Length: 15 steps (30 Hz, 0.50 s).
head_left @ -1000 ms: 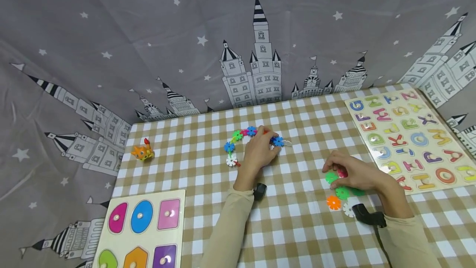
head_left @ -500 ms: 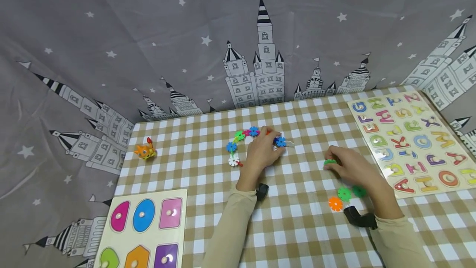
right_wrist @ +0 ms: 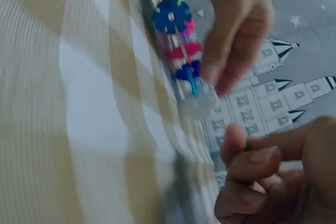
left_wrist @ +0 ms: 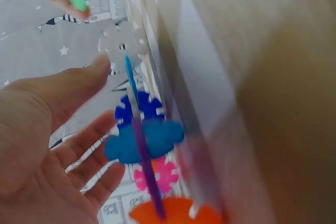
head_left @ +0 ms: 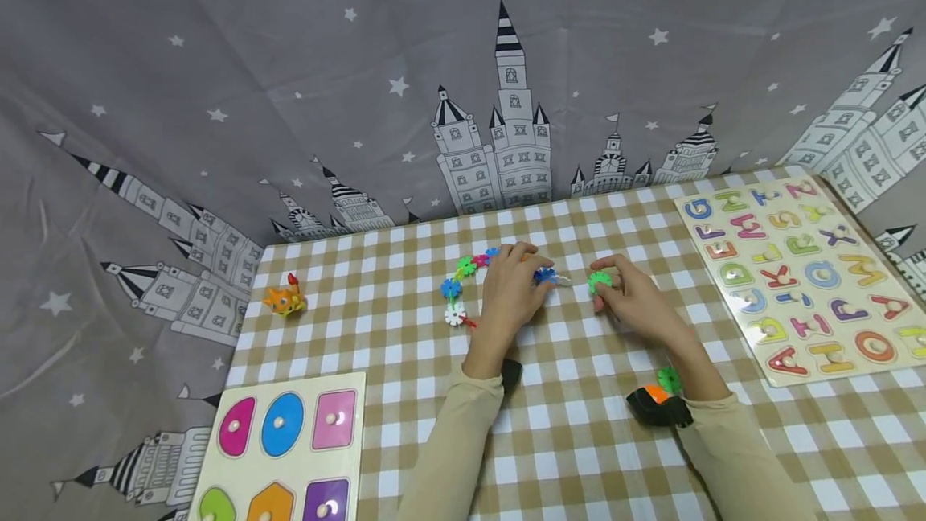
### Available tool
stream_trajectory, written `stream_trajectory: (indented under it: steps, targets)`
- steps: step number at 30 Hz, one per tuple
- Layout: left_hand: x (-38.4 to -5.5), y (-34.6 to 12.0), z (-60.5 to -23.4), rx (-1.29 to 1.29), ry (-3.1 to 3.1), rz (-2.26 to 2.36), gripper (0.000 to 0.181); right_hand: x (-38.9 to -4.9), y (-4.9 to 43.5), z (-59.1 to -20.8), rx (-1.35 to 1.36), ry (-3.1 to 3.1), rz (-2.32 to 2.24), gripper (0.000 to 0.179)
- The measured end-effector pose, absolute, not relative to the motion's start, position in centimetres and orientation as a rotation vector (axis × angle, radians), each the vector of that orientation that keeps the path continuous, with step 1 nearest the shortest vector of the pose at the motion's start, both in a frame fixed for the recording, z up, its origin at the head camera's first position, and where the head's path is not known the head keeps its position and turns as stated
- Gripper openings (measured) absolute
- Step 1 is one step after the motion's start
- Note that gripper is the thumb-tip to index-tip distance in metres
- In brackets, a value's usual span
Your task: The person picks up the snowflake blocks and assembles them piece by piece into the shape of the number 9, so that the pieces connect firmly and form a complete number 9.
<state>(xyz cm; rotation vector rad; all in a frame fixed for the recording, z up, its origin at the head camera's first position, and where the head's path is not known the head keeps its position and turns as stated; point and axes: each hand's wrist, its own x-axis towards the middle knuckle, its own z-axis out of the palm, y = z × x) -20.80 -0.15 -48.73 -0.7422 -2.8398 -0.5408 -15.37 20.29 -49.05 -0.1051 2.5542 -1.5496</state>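
Observation:
A curved chain of colourful interlocking snowflake discs lies on the checked tablecloth. My left hand hovers over its right part, hiding some discs. In the left wrist view the thumb and fingers are spread beside the blue discs, with a gap between them. A whitish disc forms the chain's right end. To the right of that end, my right hand pinches a green snowflake disc between thumb and fingers, its face towards the chain. In the right wrist view the fingers mostly hide this disc.
Loose green and orange discs lie near the right wrist, partly covered by its camera. An alphabet puzzle board lies at right, a shape puzzle board at front left. A small orange toy figure stands at far left.
My right hand has picked the green disc up from the loose pile and carried it left and away from me, close to the chain's end. The left hand stays over the chain.

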Motion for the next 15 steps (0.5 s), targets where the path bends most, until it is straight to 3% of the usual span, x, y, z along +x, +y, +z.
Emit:
stream_trajectory:
  steps: [15]
  targets:
    - [-21.3, 0.6, -50.1, -0.816, -2.808, -0.707, 0.010, -16.3, 18.4, -51.7, 0.020, 2.110, -1.974, 0.036]
